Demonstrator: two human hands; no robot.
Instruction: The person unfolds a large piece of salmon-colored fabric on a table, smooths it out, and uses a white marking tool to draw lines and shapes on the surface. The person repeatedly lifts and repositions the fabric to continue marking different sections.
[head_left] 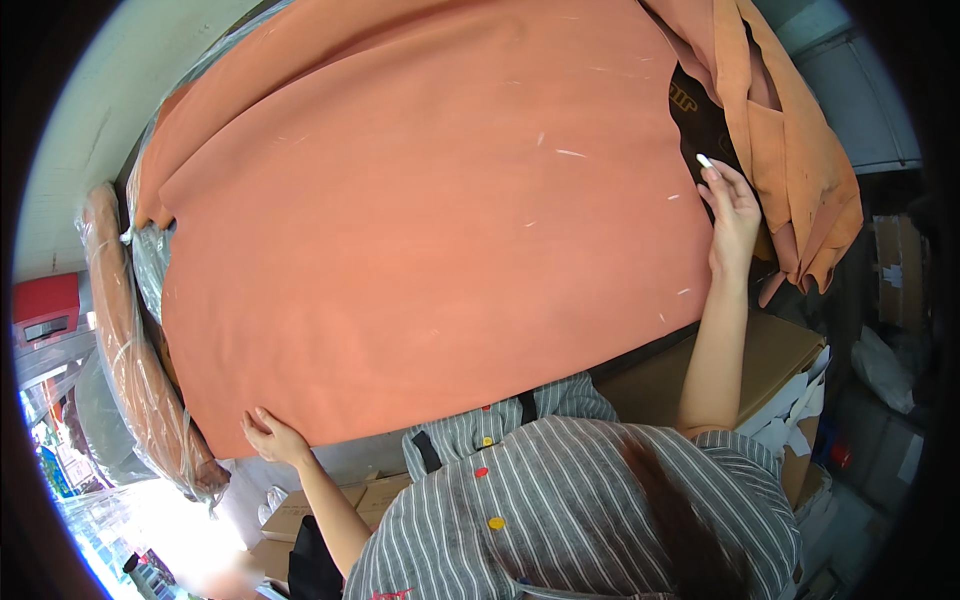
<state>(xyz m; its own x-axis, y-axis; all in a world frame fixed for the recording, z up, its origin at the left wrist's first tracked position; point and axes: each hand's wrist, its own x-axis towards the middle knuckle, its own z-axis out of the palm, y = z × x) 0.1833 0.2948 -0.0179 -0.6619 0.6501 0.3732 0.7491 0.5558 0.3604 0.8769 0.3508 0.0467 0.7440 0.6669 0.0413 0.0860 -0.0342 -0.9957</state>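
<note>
A large sheet of orange-pink leather (430, 240) spreads out in front of me, with several short white marks scattered over it. My left hand (276, 440) rests on its near left edge, fingers apart and holding nothing. At the sheet's right edge, my right hand (735, 215) is closed on a small white piece of chalk (704, 160), its tip pointing up and to the left. Beyond that edge a dark brown surface with gold print (700, 110) shows. More orange leather (790, 170) hangs in folds to the right of my right hand.
A plastic-wrapped brown roll (130, 340) stands along the left side. At the right, a cardboard box (660, 375) sits below the sheet, with torn white paper (800, 400) beside it. Other cartons (300, 515) lie low on the left. A red object (45, 305) is at far left.
</note>
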